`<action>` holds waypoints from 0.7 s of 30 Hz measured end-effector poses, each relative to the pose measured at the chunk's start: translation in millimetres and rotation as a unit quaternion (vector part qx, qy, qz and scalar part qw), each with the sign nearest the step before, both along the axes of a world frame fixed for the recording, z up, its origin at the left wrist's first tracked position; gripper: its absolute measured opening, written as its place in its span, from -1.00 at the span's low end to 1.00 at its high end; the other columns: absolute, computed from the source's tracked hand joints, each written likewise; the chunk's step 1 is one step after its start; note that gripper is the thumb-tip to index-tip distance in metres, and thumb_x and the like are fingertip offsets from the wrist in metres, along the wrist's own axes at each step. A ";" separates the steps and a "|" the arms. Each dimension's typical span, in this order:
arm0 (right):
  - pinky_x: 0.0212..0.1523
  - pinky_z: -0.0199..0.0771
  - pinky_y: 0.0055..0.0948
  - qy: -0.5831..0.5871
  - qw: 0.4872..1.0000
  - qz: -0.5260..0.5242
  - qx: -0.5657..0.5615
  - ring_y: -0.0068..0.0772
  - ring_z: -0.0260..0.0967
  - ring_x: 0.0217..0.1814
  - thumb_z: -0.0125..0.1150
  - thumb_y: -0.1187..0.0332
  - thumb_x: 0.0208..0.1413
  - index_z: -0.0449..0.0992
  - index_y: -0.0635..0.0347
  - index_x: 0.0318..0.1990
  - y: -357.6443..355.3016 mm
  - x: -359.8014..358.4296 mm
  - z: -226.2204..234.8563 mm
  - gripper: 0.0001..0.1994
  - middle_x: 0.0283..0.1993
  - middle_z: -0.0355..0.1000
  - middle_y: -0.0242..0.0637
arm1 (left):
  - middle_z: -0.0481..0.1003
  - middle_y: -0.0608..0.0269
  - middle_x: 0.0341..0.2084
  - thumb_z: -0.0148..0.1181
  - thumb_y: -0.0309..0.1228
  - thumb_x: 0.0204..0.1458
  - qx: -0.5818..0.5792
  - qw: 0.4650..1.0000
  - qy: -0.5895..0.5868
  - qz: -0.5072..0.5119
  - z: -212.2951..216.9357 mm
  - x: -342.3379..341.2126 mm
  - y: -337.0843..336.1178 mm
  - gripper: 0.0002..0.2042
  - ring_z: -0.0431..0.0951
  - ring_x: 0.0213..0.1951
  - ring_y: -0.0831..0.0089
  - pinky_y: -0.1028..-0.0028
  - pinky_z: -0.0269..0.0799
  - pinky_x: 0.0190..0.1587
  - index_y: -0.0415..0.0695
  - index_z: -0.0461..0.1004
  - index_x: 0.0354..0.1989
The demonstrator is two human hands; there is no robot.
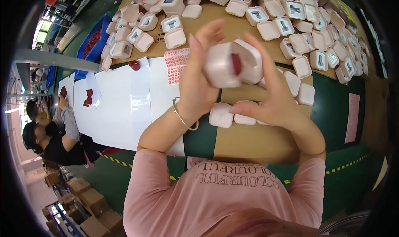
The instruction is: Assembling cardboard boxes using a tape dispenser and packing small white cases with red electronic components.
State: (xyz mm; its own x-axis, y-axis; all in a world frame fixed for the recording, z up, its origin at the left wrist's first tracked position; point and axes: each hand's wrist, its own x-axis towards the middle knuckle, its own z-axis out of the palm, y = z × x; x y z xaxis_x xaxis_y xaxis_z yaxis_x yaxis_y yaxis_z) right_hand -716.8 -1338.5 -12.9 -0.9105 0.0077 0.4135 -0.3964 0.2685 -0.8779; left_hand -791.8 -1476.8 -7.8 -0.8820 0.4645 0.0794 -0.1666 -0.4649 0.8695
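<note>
In front of me, above the table, is a small pale pink box [219, 66] with rounded corners, blurred by motion. Its lid [251, 64] stands tilted at the right side, and a dark red piece [236, 64] shows between the two. My left hand [198, 73] is closed against the box's left side. My right hand [274, 98] has its fingers at the lid, with the thumb spread low over a row of closed pink boxes. One closed box [221, 115] of that row lies just below the held one.
Many open pink boxes [295, 10] with grey inserts crowd the cardboard at the back. A sheet of red round stickers [173, 73] and a red bow [134, 65] lie on white sheets [116, 100]. A blue bin [84, 50] holds red pieces. Co-workers [66, 133] work at left.
</note>
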 end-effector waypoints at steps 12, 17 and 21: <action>-0.02 0.38 -0.25 0.182 0.937 -0.012 0.297 -0.13 0.39 -0.01 0.40 0.29 -0.26 0.28 0.10 0.13 -21.4 7.4 -18.9 -0.31 0.02 0.38 -0.14 | 0.14 0.04 0.26 0.44 -0.27 -0.26 -0.274 0.856 0.400 -0.180 33.7 -2.9 -61.4 0.00 0.21 0.25 0.15 0.24 0.12 0.23 -0.17 -0.09 0.36; 0.04 0.32 -0.24 0.183 0.881 0.066 0.432 -0.14 0.31 0.05 0.24 0.16 -0.07 0.32 0.02 0.15 -50.7 25.6 -47.9 -0.44 0.07 0.33 -0.15 | 0.30 0.02 0.14 0.45 -0.50 -0.31 -0.443 0.752 0.428 -0.235 5.7 24.5 -93.8 -0.11 0.38 0.10 0.16 0.29 0.28 0.13 -0.16 0.09 0.29; 0.11 0.22 -0.24 0.130 0.865 0.036 0.483 -0.20 0.29 0.01 0.23 0.14 -0.08 0.33 0.00 0.14 -38.7 33.5 -49.3 -0.44 -0.03 0.33 -0.17 | 0.39 0.08 0.05 0.39 -0.59 -0.27 -0.436 0.804 0.381 -0.137 -25.1 26.1 -124.2 -0.21 0.41 0.06 0.17 0.32 0.30 0.11 -0.14 0.17 0.24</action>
